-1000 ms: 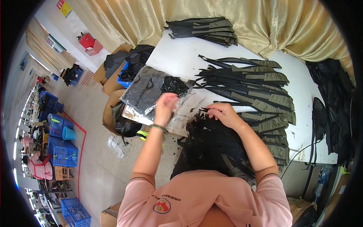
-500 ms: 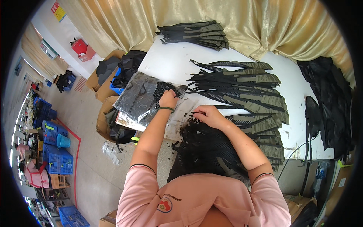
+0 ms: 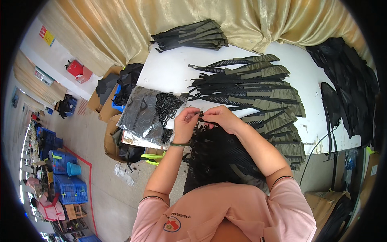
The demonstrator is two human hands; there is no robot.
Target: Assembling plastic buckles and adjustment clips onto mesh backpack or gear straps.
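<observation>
While both hands are up close together in front of the chest, the left hand [image 3: 185,124] and right hand [image 3: 223,119] are sharing one tiny job: the fingers of each are pinched on a small black piece [image 3: 200,117] right between them. Can't tell whether that's a buckle, a strap end or a bit of both, the fingers cover too much of it. It sits up by the near left part of the white worktop [image 3: 167,68], just above a heap of black mesh straps [image 3: 217,151] that's piled against the person's front. There's a dark bangle [image 3: 180,144] on the left wrist, btw.

Just left of the left hand, a clear plastic bag [image 3: 137,115] full of dark bits lies on the worktop's corner, with a bunch of black buckles [image 3: 164,107] along its right side. Past the right hand, a big fan of olive-ended straps [image 3: 260,93] is spread over the worktop, overlapping each other, and another bundle of straps [image 3: 201,35] lies at the far edge by the gold curtain [image 3: 250,20]. Black fabric [image 3: 344,88] drapes over the right end. Off to the left you've got a cardboard box [image 3: 111,139] and some blue crates [image 3: 70,189] on the floor.
</observation>
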